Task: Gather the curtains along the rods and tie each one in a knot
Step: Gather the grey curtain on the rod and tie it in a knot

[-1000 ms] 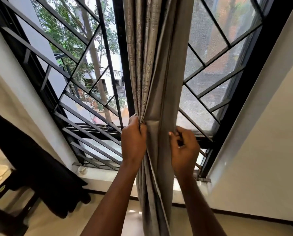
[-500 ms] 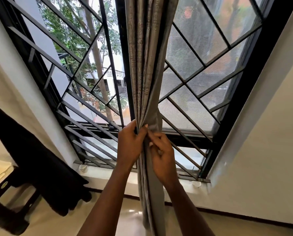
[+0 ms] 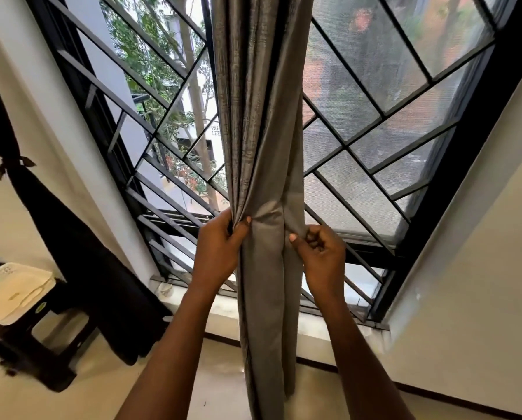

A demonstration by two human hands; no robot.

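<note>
Curtain (image 3: 262, 122): grey, bunched, hanging before the window grille (image 3: 150, 122).
Left hand (image 3: 220, 247): grips its left folds.
Right hand (image 3: 321, 253): pinches its right edge.

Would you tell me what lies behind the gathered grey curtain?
The black window frame and a mesh screen show beside the grey curtain; whatever is directly behind its folds is covered.
</note>
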